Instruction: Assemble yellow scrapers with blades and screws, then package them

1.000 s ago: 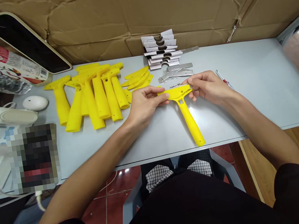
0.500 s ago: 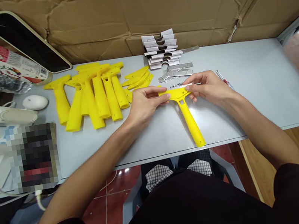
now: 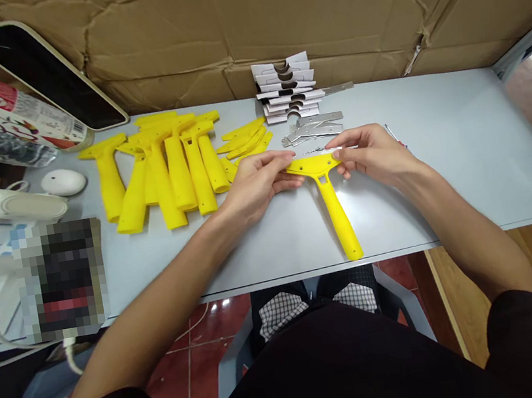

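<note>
We hold one yellow plastic scraper handle (image 3: 338, 218) in front of us, above or on the front part of the grey tabletop (image 3: 465, 154); contact along its underside cannot be confirmed from this view. Its T-shaped head (image 3: 314, 164) lies crosswise, spanning from one hand to the other. The long axis of its grip runs from the head back toward our body, angled slightly to the right, with the butt end near the table's front edge.

Our left hand (image 3: 256, 184) is clamped on the left end of the head, thumb on top and fingers beneath. Our right hand (image 3: 373, 154) is closed on the right end in a thumb-and-finger pinch. Each hand is nearest to its own end of the head; the butt end lies nearer to the right hand. Two small fastener points show on the face between the fingertips.

Just beyond the head, we have a small pile of screws (image 3: 313, 150), closer to the right fingertips. Behind it lie flat metal blades (image 3: 320, 128). A screwdriver (image 3: 393, 136) lies just beyond the right hand, partly hidden by it. Loose yellow cover plates (image 3: 242, 137) lie beyond the left hand, beside further yellow handles (image 3: 160, 182).
</note>
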`<action>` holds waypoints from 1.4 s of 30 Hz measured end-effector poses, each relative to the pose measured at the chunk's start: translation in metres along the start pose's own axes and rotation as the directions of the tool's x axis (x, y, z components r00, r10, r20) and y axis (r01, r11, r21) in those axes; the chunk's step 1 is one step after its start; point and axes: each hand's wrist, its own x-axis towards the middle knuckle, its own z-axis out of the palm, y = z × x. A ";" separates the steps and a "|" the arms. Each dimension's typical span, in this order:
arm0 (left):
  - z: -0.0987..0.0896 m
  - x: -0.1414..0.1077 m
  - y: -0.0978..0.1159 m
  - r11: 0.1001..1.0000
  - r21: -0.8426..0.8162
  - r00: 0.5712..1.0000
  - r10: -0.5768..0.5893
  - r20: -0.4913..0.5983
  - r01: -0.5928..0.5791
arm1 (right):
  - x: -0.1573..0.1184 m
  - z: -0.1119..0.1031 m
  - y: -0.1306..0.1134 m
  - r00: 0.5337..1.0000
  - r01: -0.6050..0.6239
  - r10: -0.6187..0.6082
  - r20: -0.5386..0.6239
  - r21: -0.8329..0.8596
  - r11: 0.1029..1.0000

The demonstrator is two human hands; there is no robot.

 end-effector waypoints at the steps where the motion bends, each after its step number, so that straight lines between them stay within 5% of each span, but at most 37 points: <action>1: -0.001 0.000 0.000 1.000 0.021 0.999 -0.024 0.033 0.023 | 0.000 0.000 0.000 1.000 0.000 0.000 -0.001 0.000 1.000; 5: -0.004 0.000 0.001 0.995 0.082 0.993 -0.057 0.104 0.049 | -0.001 -0.001 0.000 1.000 -0.008 0.008 0.003 -0.013 1.000; 42: 0.000 -0.002 0.012 0.989 0.101 0.993 -0.110 0.035 0.106 | -0.002 0.000 -0.002 1.000 -0.003 0.004 0.006 -0.041 0.999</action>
